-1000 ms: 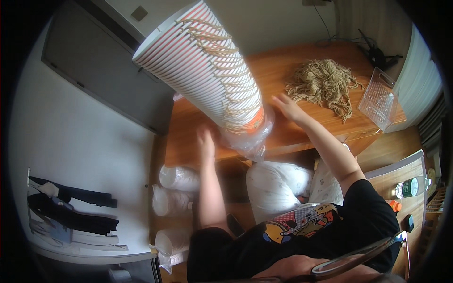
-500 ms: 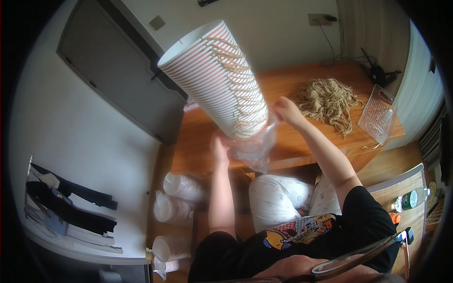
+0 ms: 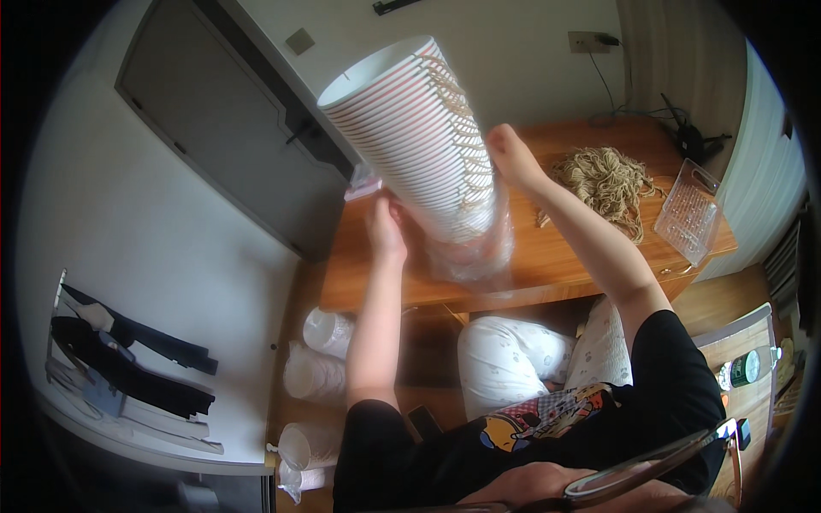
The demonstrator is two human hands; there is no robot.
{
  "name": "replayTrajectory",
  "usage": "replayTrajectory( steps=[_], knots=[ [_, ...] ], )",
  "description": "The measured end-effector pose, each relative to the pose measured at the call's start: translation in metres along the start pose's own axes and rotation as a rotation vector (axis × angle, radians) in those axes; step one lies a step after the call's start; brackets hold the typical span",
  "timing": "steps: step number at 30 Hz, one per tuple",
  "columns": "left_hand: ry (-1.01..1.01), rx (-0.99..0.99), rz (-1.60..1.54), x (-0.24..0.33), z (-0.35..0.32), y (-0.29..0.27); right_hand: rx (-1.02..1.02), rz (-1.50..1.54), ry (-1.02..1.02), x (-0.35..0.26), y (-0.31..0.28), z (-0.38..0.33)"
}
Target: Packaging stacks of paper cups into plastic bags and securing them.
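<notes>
While my left hand (image 3: pixel 386 229) pressed curled fingers against the lower side of one tall stack of paper cups (image 3: pixel 419 137), my right hand (image 3: pixel 511 156) gripped its far side, so both held it tilted above the wooden table (image 3: pixel 564 256). One clear plastic sleeve (image 3: pixel 475 252) hung around the stack's base. On the table I counted one heap of twine (image 3: pixel 609 181) and one clear tray (image 3: pixel 688 209) near the right edge, with bare wood between. Three bagged cup stacks (image 3: pixel 315 372) lay on the floor left of my legs.
</notes>
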State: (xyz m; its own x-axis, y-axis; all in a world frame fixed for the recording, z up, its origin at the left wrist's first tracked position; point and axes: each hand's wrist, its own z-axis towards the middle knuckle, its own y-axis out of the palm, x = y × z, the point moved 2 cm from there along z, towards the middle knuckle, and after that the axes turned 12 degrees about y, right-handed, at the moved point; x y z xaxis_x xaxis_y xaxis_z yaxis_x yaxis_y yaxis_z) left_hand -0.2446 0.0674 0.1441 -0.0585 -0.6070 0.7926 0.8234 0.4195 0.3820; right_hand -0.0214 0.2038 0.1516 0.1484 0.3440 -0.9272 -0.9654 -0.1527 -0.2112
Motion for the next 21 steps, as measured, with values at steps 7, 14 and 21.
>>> replayTrajectory(
  steps=[7, 14, 21],
  knots=[
    [0.021, -0.073, 0.004, 0.011, 0.008, 0.022, -0.046, -0.255, -0.107, -0.029, -0.027, 0.0],
    [0.0, 0.009, -0.016, -0.016, -0.005, 0.012, -0.399, -0.434, -0.083, 0.024, -0.044, -0.005],
    [-0.016, 0.024, -0.043, -0.028, -0.012, 0.016, -0.518, -0.657, 0.062, 0.059, -0.023, 0.014]
  ],
)
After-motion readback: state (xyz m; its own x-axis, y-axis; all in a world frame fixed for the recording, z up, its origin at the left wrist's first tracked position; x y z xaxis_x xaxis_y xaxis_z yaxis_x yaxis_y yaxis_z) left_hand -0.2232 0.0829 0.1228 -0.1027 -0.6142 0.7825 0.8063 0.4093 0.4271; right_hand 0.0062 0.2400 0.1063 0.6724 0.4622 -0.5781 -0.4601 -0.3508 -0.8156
